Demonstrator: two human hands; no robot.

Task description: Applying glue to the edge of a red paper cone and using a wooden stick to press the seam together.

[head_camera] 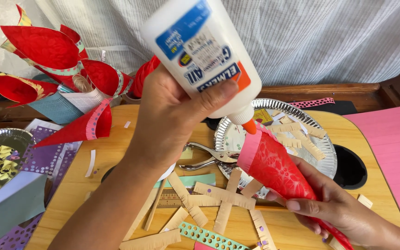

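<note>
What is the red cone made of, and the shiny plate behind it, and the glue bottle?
The red cone looks like rolled paper: thin, matte, with a faint pattern and a pink band at its rim. The shiny plate seems to be foil or foil-coated card, since its crimped rim glints silver. The glue bottle looks like smooth white plastic with an orange tip.

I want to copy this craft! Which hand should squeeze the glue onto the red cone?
Probably the left hand. It already grips the white glue bottle tipped down, its orange nozzle at the rim of the red paper cone. The right hand is busy holding that cone.
</note>
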